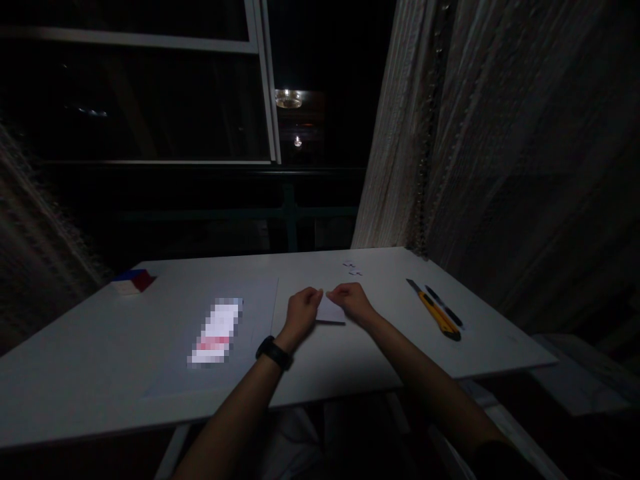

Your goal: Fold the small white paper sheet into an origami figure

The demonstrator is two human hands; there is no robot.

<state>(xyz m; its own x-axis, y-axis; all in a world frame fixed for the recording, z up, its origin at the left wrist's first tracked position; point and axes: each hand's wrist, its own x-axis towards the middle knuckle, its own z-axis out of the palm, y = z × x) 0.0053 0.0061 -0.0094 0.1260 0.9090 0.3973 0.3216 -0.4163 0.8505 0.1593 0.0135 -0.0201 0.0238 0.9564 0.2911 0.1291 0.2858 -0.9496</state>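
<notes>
A small white piece of paper is held between my two hands, slightly above the middle of the white table. My left hand, with a dark watch on its wrist, pinches the paper's left side. On the other side, my right hand grips its upper right part, thumb and fingers closed. The fingertips of both hands come close together at the paper's far edge. Whether the paper is folded I cannot tell in the dim light.
Left of my hands, a lit, pixelated phone screen lies on a large pale sheet. A cube puzzle sits at the far left. To the right are a yellow utility knife and a dark pen. Small paper scraps lie beyond my hands.
</notes>
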